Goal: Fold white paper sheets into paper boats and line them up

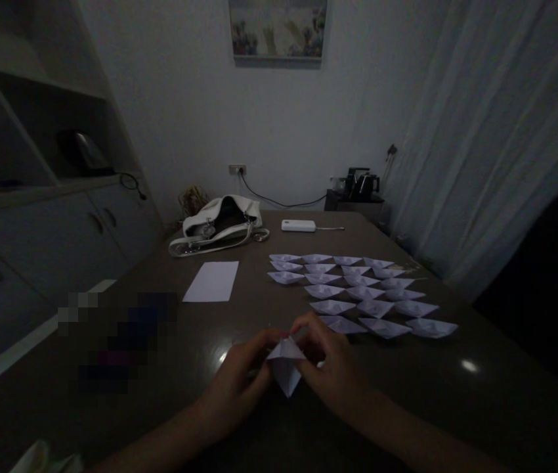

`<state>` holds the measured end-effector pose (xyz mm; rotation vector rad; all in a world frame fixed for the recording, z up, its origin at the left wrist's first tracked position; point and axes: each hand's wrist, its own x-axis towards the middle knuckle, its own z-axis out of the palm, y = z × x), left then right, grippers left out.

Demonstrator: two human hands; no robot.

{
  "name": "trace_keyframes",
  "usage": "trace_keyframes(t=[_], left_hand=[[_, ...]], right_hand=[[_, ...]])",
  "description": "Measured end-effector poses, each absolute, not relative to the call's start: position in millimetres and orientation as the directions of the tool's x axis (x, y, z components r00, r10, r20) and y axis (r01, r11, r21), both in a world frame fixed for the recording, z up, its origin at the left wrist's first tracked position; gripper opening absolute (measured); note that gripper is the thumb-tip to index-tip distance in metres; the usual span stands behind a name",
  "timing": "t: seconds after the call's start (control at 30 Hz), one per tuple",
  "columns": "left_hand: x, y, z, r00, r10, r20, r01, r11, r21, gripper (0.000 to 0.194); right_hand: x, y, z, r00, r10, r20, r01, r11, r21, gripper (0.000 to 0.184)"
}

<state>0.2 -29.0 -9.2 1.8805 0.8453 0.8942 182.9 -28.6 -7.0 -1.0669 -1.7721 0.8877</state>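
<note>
Between my two hands is a small piece of folded white paper [287, 371], its lower part coming to a point toward me. My left hand [244, 371] pinches its left side, thumb in front and fingers behind. On the opposite side my right hand [331, 361] grips it with thumb and curled fingers, the fingertips of both hands nearly meeting at the top. Just beyond my right hand, several folded paper boats [365, 292] stand in rows on the dark table. A flat stack or sheet of white paper [211, 281] lies farther off to the left.
At the table's far end lie a white handbag [222, 223] and a white power strip or similar device [299, 226] with a short cable. A blurred-out patch [126, 341] covers the left side. A kettle [365, 186] stands beyond the table, near a curtain [495, 131].
</note>
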Motion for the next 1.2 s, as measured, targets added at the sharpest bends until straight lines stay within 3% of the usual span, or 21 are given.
trace_keyframes(t=[0.13,0.23,0.47,0.63,0.8,0.97,1.1,1.2], left_hand=[[0,-27,-11,0.506,0.841,0.193,0.244,-0.354,0.903,0.037],[-1,-23,-13,0.481,0.863,0.155,0.164,-0.263,0.951,0.03],[-1,-20,-3,0.476,0.874,0.097,-0.038,-0.09,0.995,0.028],[-3,-15,1,0.496,0.864,0.084,-0.03,-0.079,0.996,0.031],[-5,-13,-3,0.533,0.846,0.019,-0.054,0.012,0.998,0.05],[0,-15,-3,0.509,0.859,-0.062,-0.145,0.156,0.977,0.065],[1,-12,-4,0.423,0.901,-0.094,-0.14,0.167,0.976,0.061],[1,-11,-4,0.397,0.914,-0.087,-0.156,0.161,0.975,0.053]], right_hand=[[183,-32,-8,-0.328,0.865,0.38,0.313,0.479,-0.82,0.025],[184,-32,-6,-0.325,0.865,0.382,0.299,0.477,-0.826,0.025],[185,-24,-4,-0.327,0.923,0.205,0.021,0.224,-0.974,0.015],[186,-18,-7,-0.344,0.926,0.156,-0.115,0.124,-0.986,0.027],[192,-15,-11,-0.285,0.907,0.309,0.007,0.324,-0.946,0.047],[193,-19,-6,-0.28,0.846,0.455,0.191,0.513,-0.837,0.044],[192,-24,2,-0.361,0.832,0.42,0.195,0.508,-0.839,0.037],[190,-24,3,-0.329,0.883,0.335,0.177,0.406,-0.897,0.028]])
